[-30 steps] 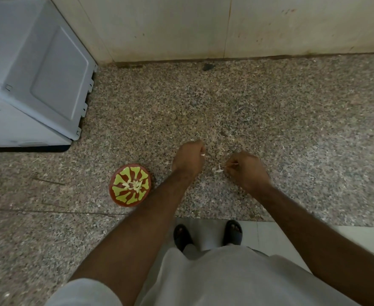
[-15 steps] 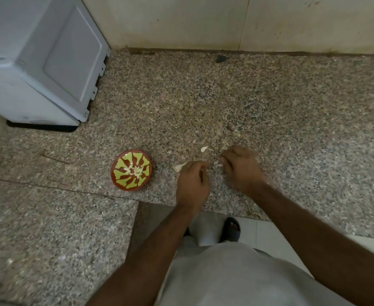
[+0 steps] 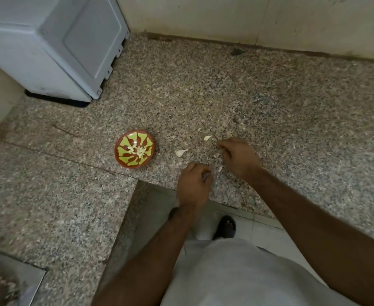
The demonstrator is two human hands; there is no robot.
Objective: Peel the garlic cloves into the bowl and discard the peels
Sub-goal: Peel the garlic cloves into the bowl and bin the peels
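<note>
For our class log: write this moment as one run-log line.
left hand: curled, contents unclear | right hand: beside loose cloves | bowl: peeled garlic inside

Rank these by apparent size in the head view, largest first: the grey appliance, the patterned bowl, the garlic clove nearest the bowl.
1. Grey appliance, though it is cut off by the frame edge.
2. Patterned bowl.
3. Garlic clove nearest the bowl, by far the smallest.

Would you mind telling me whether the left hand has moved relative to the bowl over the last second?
Yes: the left hand has drawn back toward the counter edge, now nearer the person than the bowl.
</note>
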